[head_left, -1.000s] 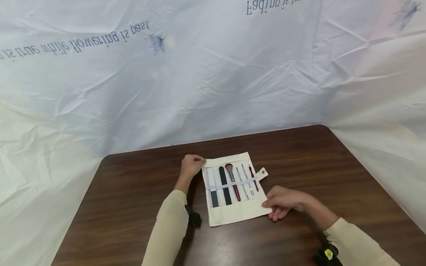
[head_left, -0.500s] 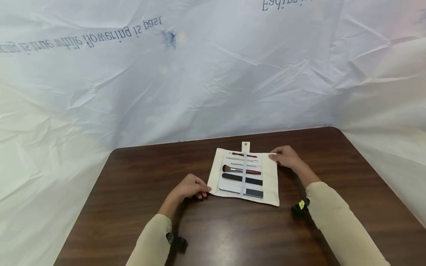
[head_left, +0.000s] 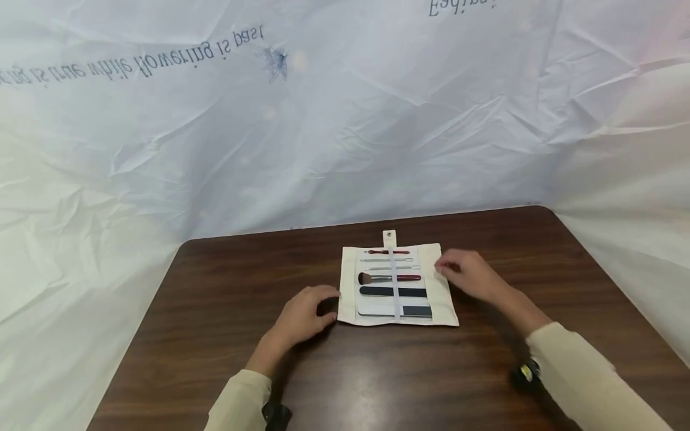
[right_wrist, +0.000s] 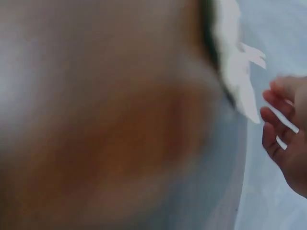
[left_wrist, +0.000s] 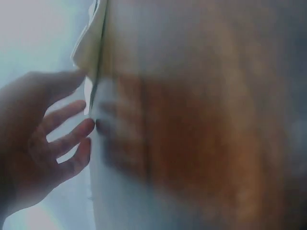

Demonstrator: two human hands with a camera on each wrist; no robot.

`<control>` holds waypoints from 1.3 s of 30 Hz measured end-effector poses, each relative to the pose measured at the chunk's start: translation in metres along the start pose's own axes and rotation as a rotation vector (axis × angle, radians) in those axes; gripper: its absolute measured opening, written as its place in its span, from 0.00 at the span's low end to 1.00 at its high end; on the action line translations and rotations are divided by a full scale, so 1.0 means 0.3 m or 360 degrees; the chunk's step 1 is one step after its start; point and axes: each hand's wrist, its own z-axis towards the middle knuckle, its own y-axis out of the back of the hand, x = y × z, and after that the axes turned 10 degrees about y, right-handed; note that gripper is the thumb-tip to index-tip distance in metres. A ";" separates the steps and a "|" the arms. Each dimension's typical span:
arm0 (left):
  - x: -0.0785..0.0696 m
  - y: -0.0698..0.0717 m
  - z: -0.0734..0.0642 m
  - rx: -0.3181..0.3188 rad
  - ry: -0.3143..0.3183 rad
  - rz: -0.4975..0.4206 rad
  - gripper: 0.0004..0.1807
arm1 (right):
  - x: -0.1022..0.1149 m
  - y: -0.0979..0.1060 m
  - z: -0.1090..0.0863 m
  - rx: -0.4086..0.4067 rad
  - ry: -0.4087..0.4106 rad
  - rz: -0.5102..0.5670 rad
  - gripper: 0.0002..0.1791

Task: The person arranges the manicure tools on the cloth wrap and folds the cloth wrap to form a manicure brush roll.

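A cream fabric tool roll [head_left: 444,305] lies unfolded flat, its snap tab [head_left: 389,238] pointing to the far edge. Under its white elastic band [head_left: 396,299] sit a makeup brush [head_left: 385,278] with a red handle, a black nail file [head_left: 380,291], a white-and-dark file [head_left: 416,311], two thin metal tools and a slim red tool [head_left: 401,252]. My left hand [head_left: 300,314] is at the roll's left edge, fingers relaxed and spread; the left wrist view shows its thumb at the fabric. Beside the right edge hovers my right hand [head_left: 471,275], fingers loosely bent, apart from the cloth in the right wrist view.
The brown wooden table [head_left: 345,383] has rounded far corners. Behind it and along the sides hangs a creased white sheet [head_left: 345,137] with printed writing. Dark wrist cameras sit at both cuffs.
Both hands have turned the tool roll about a quarter turn anticlockwise, so its tab moved from the right to the far side. Both hands have since loosened from its edges.
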 end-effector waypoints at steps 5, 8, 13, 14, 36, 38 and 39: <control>0.005 -0.035 -0.016 0.0017 -0.0111 0.0110 0.24 | 0.056 -0.016 -0.112 0.0375 0.0140 -0.0186 0.28; 0.010 -0.059 -0.008 -0.0072 -0.0085 0.0072 0.21 | 0.069 -0.032 -0.146 0.0458 0.0141 -0.0255 0.41; 0.010 -0.090 0.005 -0.0155 -0.0081 -0.0043 0.17 | 0.067 -0.051 -0.183 0.0375 0.0241 -0.0346 0.39; 0.008 -0.093 0.006 -0.0164 -0.0068 -0.0088 0.16 | 0.065 -0.054 -0.188 0.0350 0.0266 -0.0367 0.36; -0.051 -0.107 0.020 -0.0162 0.0264 -0.0561 0.14 | 0.047 -0.022 -0.144 0.0182 -0.0284 0.0446 0.20; -0.053 -0.105 0.016 -0.0150 0.0256 -0.0484 0.16 | 0.046 -0.019 -0.140 0.0191 -0.0341 0.0389 0.18; -0.054 -0.105 0.014 -0.0153 0.0257 -0.0449 0.15 | 0.046 -0.020 -0.140 0.0177 -0.0352 0.0373 0.16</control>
